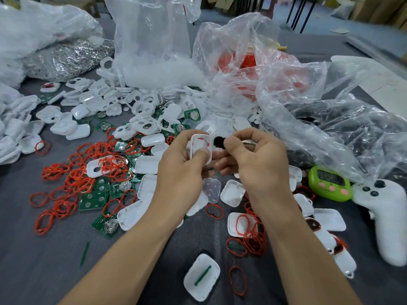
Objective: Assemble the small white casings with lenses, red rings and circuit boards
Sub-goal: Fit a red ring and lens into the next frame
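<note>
My left hand point(180, 170) grips a small white casing point(200, 144) upright above the table, thumb pressed on its lower face; a red ring sits partly inside it. Just to its right, my right hand point(253, 159) pinches a small black round part point(218, 142), close to the casing's edge. Loose red rings point(77, 179) lie scattered at the left. Green circuit boards point(94, 199) with round metal contacts lie among them. More white casings point(146, 165) are spread across the table's middle.
Clear plastic bags point(293, 89) of white and red parts stand at the back. A green timer point(329, 183) and a white controller point(387, 219) lie at the right. One casing with a green strip point(202, 276) lies near the front on the grey tabletop point(44, 271).
</note>
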The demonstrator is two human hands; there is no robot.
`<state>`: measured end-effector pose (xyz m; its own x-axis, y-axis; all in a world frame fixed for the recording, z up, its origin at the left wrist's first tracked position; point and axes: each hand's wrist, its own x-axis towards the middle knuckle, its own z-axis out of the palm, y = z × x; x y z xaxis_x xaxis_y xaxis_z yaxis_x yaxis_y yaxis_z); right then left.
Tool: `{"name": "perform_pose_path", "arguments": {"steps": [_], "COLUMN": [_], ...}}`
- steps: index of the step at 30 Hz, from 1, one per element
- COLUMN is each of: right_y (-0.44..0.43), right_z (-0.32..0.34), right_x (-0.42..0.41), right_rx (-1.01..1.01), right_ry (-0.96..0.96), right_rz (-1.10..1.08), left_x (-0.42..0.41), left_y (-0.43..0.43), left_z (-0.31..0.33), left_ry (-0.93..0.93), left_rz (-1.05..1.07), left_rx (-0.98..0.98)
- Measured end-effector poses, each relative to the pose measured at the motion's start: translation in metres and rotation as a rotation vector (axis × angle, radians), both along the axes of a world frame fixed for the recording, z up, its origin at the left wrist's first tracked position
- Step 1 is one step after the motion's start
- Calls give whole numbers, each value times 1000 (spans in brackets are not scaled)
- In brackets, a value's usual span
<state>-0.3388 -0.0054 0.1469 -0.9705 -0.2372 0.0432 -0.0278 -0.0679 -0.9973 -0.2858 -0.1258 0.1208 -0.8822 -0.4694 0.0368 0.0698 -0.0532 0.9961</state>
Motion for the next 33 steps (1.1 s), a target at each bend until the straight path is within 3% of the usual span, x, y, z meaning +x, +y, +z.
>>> {"name": "perform_pose_path", "arguments": {"steps": [6,12,19,26,30,33], "right_y": [-4,-5,-12,-13,-14,-13], "right_z": [-5,-4,-5,-3,-7,-9], "right_x": [5,7,15,13,8,5], "right_rx": [180,362,507,409,284,279], "right_ry": [176,294,418,291,110,92], "right_rz": [-23,-128,-319,-335,-269,-201], "left_x": [-3,-2,2,4,3,2], "left_y": [1,4,6,12,12,9], "left_z": [-6,-6,-6,-6,-4,-5], "left_ry": [-28,1,-15,22,48,39], "left_rz": [-68,-173,-110,-47,-54,-69], "left_rx": [-118,5,-109,-216,-120,-96]}}
